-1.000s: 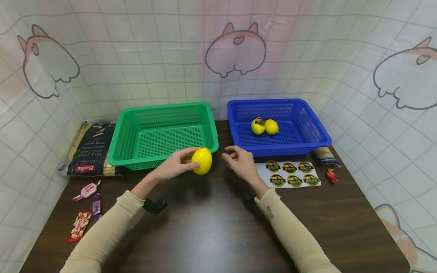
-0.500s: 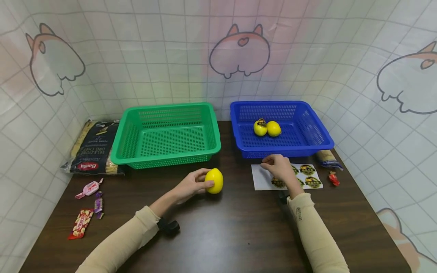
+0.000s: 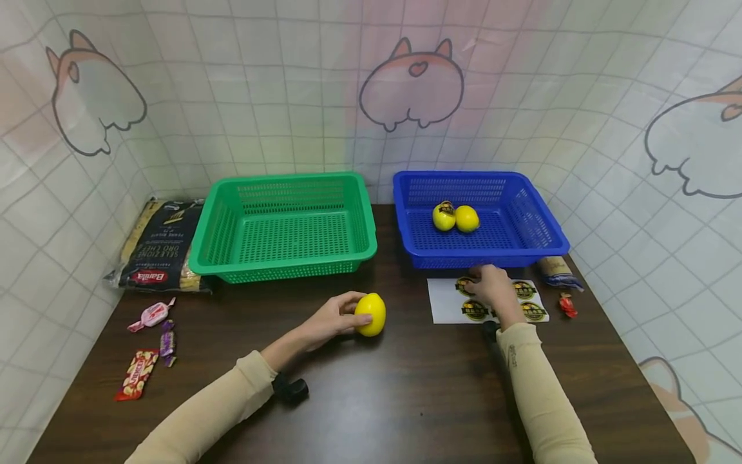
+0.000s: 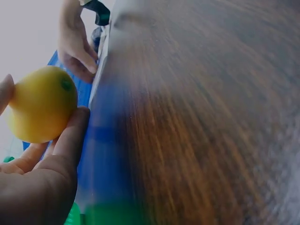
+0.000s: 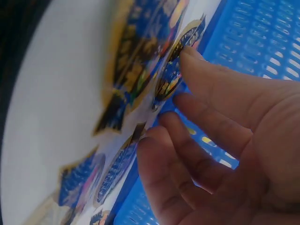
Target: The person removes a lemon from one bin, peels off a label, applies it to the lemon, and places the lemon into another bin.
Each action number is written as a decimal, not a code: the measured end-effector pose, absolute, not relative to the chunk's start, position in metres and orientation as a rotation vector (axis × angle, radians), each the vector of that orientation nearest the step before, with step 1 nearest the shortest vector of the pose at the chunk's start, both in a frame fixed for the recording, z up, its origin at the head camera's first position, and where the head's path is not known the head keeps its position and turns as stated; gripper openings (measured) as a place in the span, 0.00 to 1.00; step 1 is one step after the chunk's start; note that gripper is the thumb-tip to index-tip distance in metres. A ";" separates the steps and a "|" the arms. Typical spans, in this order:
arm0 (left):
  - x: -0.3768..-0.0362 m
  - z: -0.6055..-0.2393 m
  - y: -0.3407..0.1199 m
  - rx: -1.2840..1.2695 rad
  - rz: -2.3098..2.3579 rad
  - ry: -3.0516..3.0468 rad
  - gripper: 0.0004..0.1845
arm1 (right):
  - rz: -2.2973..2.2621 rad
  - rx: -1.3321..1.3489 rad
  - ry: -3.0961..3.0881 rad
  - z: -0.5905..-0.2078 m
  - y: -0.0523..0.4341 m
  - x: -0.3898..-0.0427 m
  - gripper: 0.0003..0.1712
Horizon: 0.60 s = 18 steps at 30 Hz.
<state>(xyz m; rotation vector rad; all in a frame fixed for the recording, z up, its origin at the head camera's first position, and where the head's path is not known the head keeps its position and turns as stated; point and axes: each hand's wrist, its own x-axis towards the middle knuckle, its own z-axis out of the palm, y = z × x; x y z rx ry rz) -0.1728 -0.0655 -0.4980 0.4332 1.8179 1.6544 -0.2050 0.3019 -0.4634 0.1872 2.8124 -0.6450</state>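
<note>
My left hand grips a yellow lemon above the table, thumb on its near side. In the left wrist view the lemon sits between thumb and fingers, a green spot on its skin. My right hand is over a white sheet of round black-and-gold stickers. In the right wrist view, the thumb tip of that hand is right at a sticker, the other fingers loosely bent along the sheet; no sticker shows lifted between them.
A blue basket behind the sheet holds two lemons, one with a sticker. Left of it stands a green basket. A Barilla pasta bag, wrapped sweets and a red snack packet lie at left. A red candy lies right.
My left hand has brought the lemon lower and to the right, nearer me. The right hand has moved right from beside the lemon to the sticker sheet.
</note>
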 end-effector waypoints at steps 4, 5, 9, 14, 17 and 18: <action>-0.172 -0.497 -0.066 0.441 1.659 1.820 0.34 | -0.629 0.183 2.843 -0.467 0.302 -0.207 0.23; -0.172 -0.497 -0.065 0.436 1.664 1.816 0.34 | -0.627 0.184 2.842 -0.467 0.302 -0.207 0.22; -0.171 -0.499 -0.064 0.417 1.677 1.788 0.34 | -0.609 0.199 2.835 -0.466 0.301 -0.209 0.21; -0.167 -0.503 -0.063 0.399 1.688 1.746 0.35 | -0.623 0.229 2.823 -0.466 0.302 -0.208 0.21; -0.167 -0.505 -0.062 0.389 1.694 1.736 0.35 | -0.618 0.214 2.832 -0.468 0.302 -0.208 0.21; -0.167 -0.505 -0.062 0.391 1.695 1.734 0.35 | -0.612 0.210 2.838 -0.469 0.302 -0.207 0.20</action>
